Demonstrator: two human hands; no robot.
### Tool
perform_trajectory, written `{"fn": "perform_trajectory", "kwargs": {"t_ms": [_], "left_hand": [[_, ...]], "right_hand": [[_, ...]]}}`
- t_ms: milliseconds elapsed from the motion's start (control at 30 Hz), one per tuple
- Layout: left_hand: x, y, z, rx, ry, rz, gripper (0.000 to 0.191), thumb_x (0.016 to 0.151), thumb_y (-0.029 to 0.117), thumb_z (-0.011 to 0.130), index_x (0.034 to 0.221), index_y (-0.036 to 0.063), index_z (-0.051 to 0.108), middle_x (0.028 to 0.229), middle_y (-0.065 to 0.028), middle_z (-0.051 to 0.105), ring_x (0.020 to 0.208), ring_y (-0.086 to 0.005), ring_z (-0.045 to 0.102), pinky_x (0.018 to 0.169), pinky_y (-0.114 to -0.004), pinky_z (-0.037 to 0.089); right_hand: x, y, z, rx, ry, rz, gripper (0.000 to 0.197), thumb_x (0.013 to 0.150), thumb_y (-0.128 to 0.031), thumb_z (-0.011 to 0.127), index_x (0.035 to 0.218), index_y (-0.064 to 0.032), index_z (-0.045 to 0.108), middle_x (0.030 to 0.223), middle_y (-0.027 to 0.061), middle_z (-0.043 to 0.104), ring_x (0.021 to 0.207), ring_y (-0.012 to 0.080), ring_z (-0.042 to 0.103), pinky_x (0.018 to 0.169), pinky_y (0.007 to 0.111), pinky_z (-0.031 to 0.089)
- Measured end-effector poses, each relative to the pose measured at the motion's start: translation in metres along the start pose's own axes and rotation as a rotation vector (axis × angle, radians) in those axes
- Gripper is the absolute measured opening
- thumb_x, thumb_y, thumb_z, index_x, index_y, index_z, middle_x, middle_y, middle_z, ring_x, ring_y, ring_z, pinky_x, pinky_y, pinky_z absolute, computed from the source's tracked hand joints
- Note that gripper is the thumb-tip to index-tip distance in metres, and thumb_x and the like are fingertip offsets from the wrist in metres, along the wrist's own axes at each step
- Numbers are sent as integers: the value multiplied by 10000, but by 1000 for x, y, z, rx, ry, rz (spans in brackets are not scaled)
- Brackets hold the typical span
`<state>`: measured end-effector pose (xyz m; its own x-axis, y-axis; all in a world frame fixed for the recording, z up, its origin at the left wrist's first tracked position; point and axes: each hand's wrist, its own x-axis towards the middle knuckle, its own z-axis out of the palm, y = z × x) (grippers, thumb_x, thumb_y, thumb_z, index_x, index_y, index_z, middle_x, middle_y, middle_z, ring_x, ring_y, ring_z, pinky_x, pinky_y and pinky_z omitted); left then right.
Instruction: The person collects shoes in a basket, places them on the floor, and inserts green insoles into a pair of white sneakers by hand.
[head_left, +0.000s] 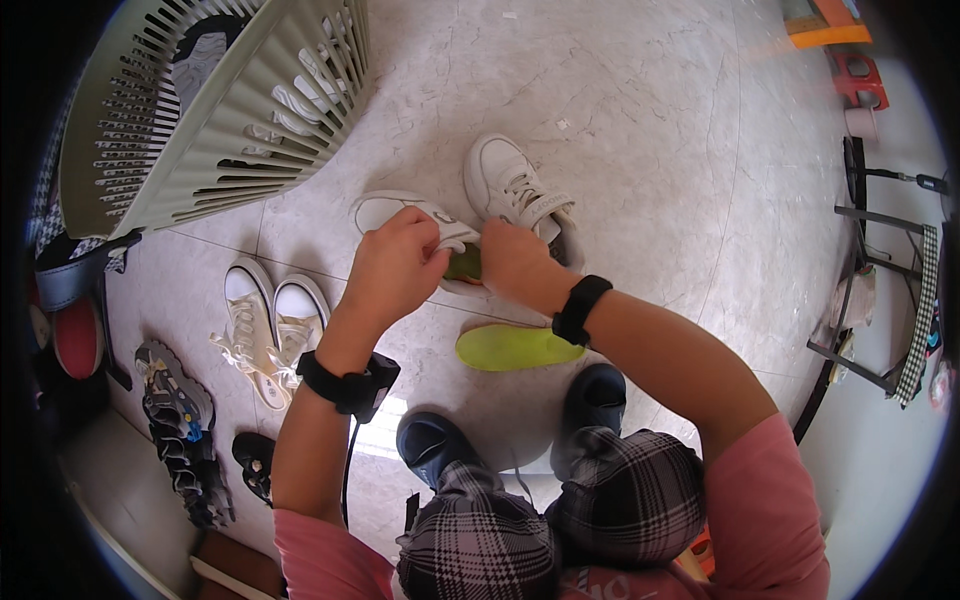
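Observation:
A white sneaker (380, 213) lies on the floor before me, its toe pointing left. My left hand (401, 262) pinches the sneaker's tongue and holds it lifted at the opening. Inside the opening a green insole (466, 264) shows. My right hand (519, 262) is curled on the right side of the same shoe by its opening; its fingertips are hidden. Just behind lies the mate, another white sneaker (501, 174) with laces and a strap bearing writing. A loose yellow-green insole (514, 348) rests flat on the floor below my right wrist.
A slatted plastic basket (202, 142) with shoes inside stands at the upper left. Cream canvas shoes (251, 315), a grey sneaker (176, 390) and a dark shoe (253, 457) are on the left. My slippered feet (439, 446) are close below. A dark metal frame (877, 262) stands right.

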<state>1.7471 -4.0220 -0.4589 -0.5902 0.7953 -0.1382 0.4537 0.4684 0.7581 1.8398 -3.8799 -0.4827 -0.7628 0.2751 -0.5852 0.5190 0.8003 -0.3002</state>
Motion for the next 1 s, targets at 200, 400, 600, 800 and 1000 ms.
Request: {"fn": "perform_trajectory", "kwargs": {"t_ms": [200, 400, 600, 800, 1000], "left_hand": [[0, -4, -3, 31, -25, -2, 139, 707, 92, 643, 706, -2, 540, 806, -77, 569, 600, -244, 560, 562, -312, 454], [2, 1, 0, 33, -9, 23, 137, 705, 84, 638, 690, -2, 533, 803, -77, 564, 611, -256, 564, 564, -319, 453], [-2, 0, 1, 93, 6, 10, 120, 709, 93, 619, 700, 11, 533, 789, -79, 541, 601, -269, 558, 561, -351, 454], [-15, 4, 32, 415, 384, 404, 104, 708, 99, 568, 811, 88, 575, 864, -43, 522, 787, -220, 523, 681, -356, 421], [-18, 7, 55, 576, -82, 532, 120, 689, 126, 545, 788, 95, 604, 738, -33, 524, 739, -192, 521, 647, -316, 414]], "right_hand": [[7, -12, -44, 179, -484, 32, 381, 629, -305, 730, 618, 57, 612, 583, 132, 608, 523, 232, 623, 530, 337, 525], [5, -3, -12, -51, -235, -9, 252, 670, -223, 681, 723, 20, 636, 731, 140, 635, 670, 263, 645, 595, 345, 528], [4, -4, -2, -100, -24, -76, 172, 682, -103, 621, 827, -12, 638, 909, 164, 617, 830, 330, 616, 685, 381, 510], [7, 21, -34, 93, -490, -242, 230, 670, -109, 597, 837, 49, 585, 834, 223, 607, 820, 371, 593, 699, 409, 474], [2, 26, -25, 127, -315, -245, 237, 803, -140, 483, 952, 40, 519, 876, 222, 607, 843, 353, 585, 714, 402, 454]]}}
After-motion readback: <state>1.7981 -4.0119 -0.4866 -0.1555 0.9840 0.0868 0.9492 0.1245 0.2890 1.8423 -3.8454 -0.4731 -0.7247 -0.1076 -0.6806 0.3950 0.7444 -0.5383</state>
